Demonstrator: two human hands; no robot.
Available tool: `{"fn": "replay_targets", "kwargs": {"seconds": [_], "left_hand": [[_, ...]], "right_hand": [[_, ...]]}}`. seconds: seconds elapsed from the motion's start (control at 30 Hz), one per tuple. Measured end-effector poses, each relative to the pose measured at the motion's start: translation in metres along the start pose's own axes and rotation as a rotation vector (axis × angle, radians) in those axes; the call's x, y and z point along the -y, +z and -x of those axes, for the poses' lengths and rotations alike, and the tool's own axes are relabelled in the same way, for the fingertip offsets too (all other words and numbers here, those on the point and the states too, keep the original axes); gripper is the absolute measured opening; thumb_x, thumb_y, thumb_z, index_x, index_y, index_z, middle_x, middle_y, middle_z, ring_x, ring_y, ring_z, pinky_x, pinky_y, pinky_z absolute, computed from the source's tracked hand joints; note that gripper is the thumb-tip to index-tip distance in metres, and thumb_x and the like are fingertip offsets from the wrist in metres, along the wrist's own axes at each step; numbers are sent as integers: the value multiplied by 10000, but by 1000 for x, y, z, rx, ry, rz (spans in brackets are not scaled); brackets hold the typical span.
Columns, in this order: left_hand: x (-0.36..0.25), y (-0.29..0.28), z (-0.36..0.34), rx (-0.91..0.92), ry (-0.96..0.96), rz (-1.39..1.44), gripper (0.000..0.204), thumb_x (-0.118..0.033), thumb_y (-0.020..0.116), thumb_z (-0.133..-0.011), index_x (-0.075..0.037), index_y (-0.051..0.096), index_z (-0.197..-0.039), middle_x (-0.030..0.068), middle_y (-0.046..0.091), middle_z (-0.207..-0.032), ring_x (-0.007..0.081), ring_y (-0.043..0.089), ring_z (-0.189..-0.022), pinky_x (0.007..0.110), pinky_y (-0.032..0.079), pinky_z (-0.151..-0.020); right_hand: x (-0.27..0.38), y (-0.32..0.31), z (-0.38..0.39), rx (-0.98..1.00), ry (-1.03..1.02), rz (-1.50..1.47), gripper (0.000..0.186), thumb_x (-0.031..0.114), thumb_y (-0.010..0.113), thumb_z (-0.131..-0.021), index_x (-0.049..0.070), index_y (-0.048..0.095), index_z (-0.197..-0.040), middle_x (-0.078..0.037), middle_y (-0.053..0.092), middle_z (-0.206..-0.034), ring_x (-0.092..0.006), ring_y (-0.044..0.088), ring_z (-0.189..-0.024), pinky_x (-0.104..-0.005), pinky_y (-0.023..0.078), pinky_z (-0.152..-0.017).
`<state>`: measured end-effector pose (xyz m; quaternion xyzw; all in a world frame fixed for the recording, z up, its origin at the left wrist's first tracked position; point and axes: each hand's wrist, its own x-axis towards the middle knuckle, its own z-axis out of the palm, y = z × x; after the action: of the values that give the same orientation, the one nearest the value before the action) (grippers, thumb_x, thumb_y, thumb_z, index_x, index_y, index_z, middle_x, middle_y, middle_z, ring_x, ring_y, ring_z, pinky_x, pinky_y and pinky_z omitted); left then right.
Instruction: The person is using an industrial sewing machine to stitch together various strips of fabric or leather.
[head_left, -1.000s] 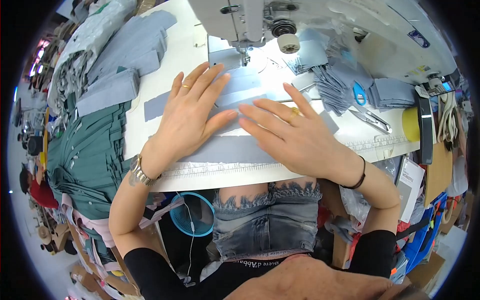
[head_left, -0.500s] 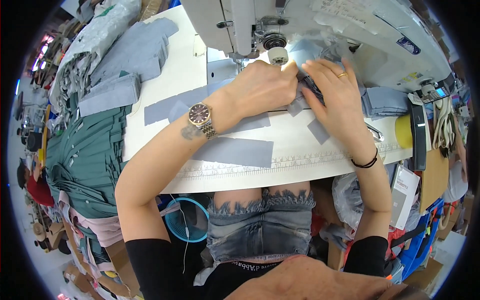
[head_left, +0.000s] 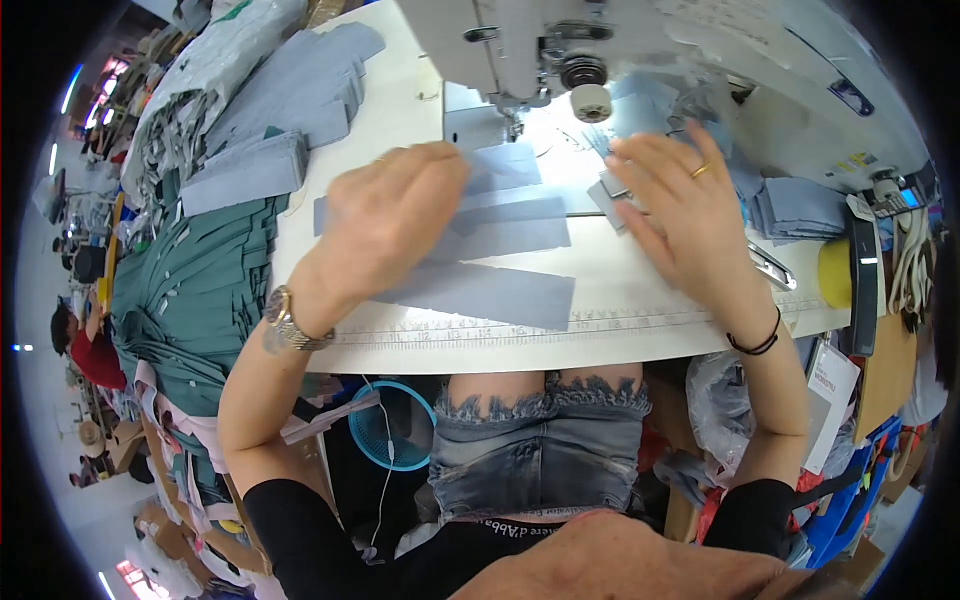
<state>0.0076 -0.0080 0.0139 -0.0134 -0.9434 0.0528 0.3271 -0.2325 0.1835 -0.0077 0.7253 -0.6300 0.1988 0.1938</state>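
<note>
My left hand [head_left: 390,215], blurred, has curled fingers over the left part of the grey fabric strips [head_left: 510,225]; what it holds, if anything, is hidden. My right hand [head_left: 680,210] has its fingers apart beside a small grey piece with a metal bar [head_left: 605,200], right of the sewing machine's needle area [head_left: 515,125]; whether it touches the piece is unclear. Another grey strip [head_left: 480,295] lies parallel to the ruler tape [head_left: 530,335] on the white table [head_left: 345,110].
Stacked grey pieces [head_left: 295,80] and green garments [head_left: 190,280] are at left; more grey stacks [head_left: 800,205], metal snips [head_left: 775,270] and yellow tape [head_left: 832,275] at right. A blue basket [head_left: 390,425] is below the table. A person in red [head_left: 95,355] is at far left.
Since half a second ago, my left hand has drawn back down and left from beside my right hand at the machine. My right hand remains near the small pieces.
</note>
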Motion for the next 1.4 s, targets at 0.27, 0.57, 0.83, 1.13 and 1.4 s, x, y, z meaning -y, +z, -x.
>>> {"fn": "replay_targets", "kwargs": {"seconds": [0.27,0.57,0.83,1.13,1.4], "left_hand": [[12,1,-9,-62,124,-83,168,-71,652,-756,-30,634,-918,89,691,-1014,217,690,-812,298,557,-607],[7,38,13,84,-128,211,227,8,721,-733,-49,667,-946,71,675,-1032,235,657,-928,338,575,-679],[8,38,14,77,-51,144,405,13,731,-683,-69,724,-1079,58,699,-1069,254,659,-963,340,597,-736],[8,38,12,69,-45,139,374,33,725,-693,-62,730,-1054,62,720,-1113,268,667,-1007,340,602,-766],[6,43,8,66,-44,73,346,3,732,-703,-68,730,-1042,46,718,-1096,244,668,-990,325,597,-746]], "right_hand": [[44,31,-39,200,-81,-102,478,328,738,-845,9,649,-1189,-118,635,-1255,-256,602,-1178,-506,354,-1127],[43,28,-35,85,-55,-179,452,322,775,-808,24,694,-1138,-88,649,-1213,-244,613,-1128,-493,392,-1055],[36,29,-35,79,-54,-165,348,263,778,-803,62,711,-1079,-59,636,-1180,-233,615,-1097,-509,390,-1047],[36,30,-35,75,-15,-146,338,254,787,-791,89,697,-1072,-45,606,-1069,-231,622,-1051,-531,373,-1077],[33,30,-33,88,-19,-102,332,244,748,-824,83,660,-1101,-44,600,-1116,-246,569,-1051,-406,424,-879]]}}
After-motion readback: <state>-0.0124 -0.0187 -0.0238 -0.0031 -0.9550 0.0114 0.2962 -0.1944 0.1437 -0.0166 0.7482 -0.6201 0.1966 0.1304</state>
